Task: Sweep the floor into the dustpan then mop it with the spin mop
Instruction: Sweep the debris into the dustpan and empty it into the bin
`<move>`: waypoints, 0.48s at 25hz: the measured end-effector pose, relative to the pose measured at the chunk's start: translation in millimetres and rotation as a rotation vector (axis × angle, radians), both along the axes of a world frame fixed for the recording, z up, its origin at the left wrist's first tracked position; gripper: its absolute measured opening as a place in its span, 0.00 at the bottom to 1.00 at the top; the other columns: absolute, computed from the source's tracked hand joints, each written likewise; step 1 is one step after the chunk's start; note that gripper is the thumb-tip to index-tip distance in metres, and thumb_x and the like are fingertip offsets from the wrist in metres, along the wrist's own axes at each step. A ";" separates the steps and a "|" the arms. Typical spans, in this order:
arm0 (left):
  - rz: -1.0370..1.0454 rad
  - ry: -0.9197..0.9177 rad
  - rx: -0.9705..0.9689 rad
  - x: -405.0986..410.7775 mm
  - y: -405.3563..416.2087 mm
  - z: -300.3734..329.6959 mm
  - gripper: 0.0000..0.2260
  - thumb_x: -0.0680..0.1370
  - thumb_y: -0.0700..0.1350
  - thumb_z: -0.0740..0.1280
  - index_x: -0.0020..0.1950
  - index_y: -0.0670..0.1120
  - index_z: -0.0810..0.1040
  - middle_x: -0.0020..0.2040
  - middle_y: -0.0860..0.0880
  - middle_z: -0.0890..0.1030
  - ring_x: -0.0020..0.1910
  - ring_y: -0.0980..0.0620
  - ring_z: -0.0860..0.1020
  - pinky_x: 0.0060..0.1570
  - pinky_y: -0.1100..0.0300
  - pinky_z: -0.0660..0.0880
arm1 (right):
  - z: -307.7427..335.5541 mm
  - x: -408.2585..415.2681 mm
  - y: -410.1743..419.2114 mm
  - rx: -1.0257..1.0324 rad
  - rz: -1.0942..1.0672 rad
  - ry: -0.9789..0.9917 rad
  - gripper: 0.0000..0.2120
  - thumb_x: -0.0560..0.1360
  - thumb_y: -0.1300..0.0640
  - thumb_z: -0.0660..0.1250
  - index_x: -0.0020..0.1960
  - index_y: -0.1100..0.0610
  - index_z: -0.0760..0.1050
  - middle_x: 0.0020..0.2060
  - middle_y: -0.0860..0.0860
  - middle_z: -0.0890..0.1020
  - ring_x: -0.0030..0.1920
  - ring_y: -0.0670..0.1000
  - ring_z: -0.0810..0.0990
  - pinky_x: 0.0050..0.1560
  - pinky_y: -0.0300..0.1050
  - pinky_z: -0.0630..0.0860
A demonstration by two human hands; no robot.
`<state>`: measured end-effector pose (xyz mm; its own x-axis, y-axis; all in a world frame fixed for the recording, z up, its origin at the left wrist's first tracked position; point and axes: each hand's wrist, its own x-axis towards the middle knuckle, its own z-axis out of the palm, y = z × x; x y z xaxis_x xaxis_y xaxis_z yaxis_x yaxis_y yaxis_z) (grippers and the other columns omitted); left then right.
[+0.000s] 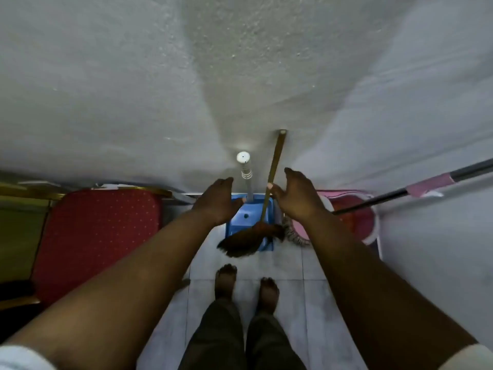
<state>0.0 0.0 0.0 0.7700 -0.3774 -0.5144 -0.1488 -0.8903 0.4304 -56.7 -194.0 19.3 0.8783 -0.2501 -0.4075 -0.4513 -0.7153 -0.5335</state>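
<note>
A person reaches both bare arms toward cleaning tools propped in a wall corner at centre frame. The left hand [217, 201], fingers straight and together, hovers beside the grey upright handle [246, 173] of the blue plastic dustpan [241, 221]; the right hand [300, 197], fingers loosely extended and holding nothing, is just beside the thin wooden stick of the brown-bristled broom [274, 166], whose head lies across the dustpan's mouth.

The step in hand appears to be picking up both tools (each hand would best close on its own handle, lifting the broom clear first).

At right, the pink spin-mop bucket [368, 222] and its dark, pink-taped mop pole [416, 189] crowd the broom, mop strings touching the dustpan's side. A red dotted padded chair [101, 236] hems the left.
</note>
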 end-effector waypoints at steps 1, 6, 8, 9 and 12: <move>0.013 -0.014 -0.026 12.2 -4.8 -10.0 0.31 0.79 0.55 0.65 0.78 0.43 0.60 0.76 0.43 0.65 0.74 0.45 0.64 0.70 0.57 0.61 | -10.1 12.7 -0.7 0.007 -0.027 -0.015 0.31 0.78 0.43 0.64 0.72 0.62 0.66 0.67 0.61 0.73 0.67 0.60 0.71 0.63 0.46 0.68; 0.152 0.017 -0.089 58.1 -31.2 -47.9 0.31 0.77 0.57 0.69 0.74 0.43 0.68 0.70 0.44 0.74 0.67 0.46 0.73 0.64 0.57 0.68 | -43.1 60.0 -4.0 0.068 -0.183 0.009 0.23 0.77 0.43 0.66 0.62 0.59 0.74 0.59 0.56 0.80 0.59 0.56 0.78 0.50 0.39 0.68; 0.195 0.070 -0.135 69.7 -34.0 -61.3 0.29 0.75 0.58 0.70 0.72 0.46 0.70 0.68 0.47 0.76 0.65 0.47 0.74 0.62 0.58 0.70 | -54.7 72.4 -3.4 0.060 -0.208 0.009 0.19 0.77 0.43 0.65 0.57 0.57 0.76 0.54 0.54 0.81 0.54 0.54 0.79 0.46 0.38 0.66; 0.212 0.099 -0.166 74.9 -35.7 -67.2 0.28 0.75 0.57 0.70 0.72 0.48 0.71 0.67 0.48 0.76 0.65 0.48 0.74 0.62 0.58 0.70 | -59.0 78.3 -3.1 0.042 -0.201 0.002 0.17 0.77 0.44 0.65 0.55 0.57 0.77 0.53 0.53 0.81 0.53 0.53 0.79 0.46 0.37 0.66; 0.276 0.176 -0.277 79.3 -41.5 -77.3 0.26 0.76 0.54 0.71 0.72 0.48 0.71 0.66 0.48 0.77 0.63 0.48 0.75 0.63 0.57 0.70 | -68.2 78.9 0.2 0.016 -0.180 0.000 0.12 0.77 0.47 0.66 0.54 0.55 0.77 0.50 0.50 0.81 0.47 0.48 0.77 0.45 0.36 0.65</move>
